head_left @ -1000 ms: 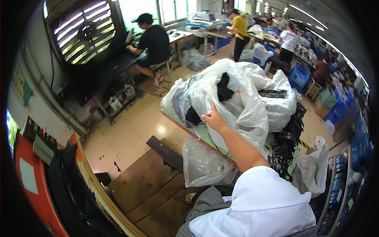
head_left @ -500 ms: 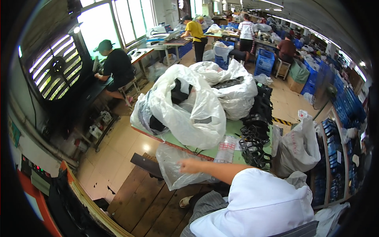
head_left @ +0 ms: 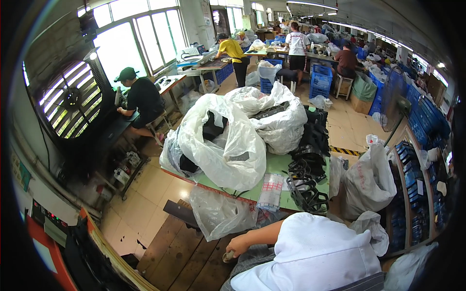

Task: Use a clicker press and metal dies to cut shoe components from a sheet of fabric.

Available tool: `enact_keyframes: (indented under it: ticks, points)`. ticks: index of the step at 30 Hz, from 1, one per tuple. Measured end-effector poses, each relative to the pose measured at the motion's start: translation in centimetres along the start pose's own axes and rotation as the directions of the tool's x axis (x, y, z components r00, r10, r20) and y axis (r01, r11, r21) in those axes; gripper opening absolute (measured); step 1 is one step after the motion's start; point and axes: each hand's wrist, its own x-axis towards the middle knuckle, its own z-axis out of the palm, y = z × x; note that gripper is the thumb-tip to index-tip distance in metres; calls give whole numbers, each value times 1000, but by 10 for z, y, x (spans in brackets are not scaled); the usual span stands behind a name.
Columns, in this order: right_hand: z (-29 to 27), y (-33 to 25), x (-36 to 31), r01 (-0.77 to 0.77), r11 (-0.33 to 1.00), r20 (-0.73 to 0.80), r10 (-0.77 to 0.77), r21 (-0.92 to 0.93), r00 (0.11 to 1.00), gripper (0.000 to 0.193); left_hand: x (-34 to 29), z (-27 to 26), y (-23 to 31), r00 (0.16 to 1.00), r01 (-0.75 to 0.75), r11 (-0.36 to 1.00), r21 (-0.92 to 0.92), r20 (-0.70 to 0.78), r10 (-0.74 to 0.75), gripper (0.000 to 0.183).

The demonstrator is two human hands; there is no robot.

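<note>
My left hand (head_left: pixel 236 250) rests low on my grey-trousered knee (head_left: pixel 252 259), with its fingers curled and nothing clearly in them. My bare forearm runs back to a white sleeve (head_left: pixel 320 247). Just above the hand, a clear plastic bag (head_left: pixel 218 213) hangs from the near edge of the green table (head_left: pixel 276 165). A big white plastic bag (head_left: pixel 218 143) holding dark pieces lies on the table, apart from the hand. My right hand is out of sight.
A second white bag (head_left: pixel 279 116) and stacks of black straps (head_left: pixel 308 160) are on the table, and a white sack (head_left: pixel 369 182) stands to its right. Wooden boards (head_left: pixel 179 252) lie underfoot. A seated person (head_left: pixel 143 99) works at the left, others stand at the back, and blue crates (head_left: pixel 417 126) line the right.
My left hand has come off the big white bag, dropped past the table edge and settled on my knee. The view has swung so the table sits more to the centre.
</note>
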Motion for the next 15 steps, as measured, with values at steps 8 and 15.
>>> enact_keyframes:
  ticks: [8, 15]
  points:
    - [5, -4, -2, -36, 999, 38, 36, -15, 999, 50, 0, -5, 6, 1000, -18, 1000, -2, -11, 18, 43]
    - [13, 9, -4, -62, 996, 102, 68, -63, 992, 48, 4, 0, 21, 999, -50, 999, -18, -8, 49, 43]
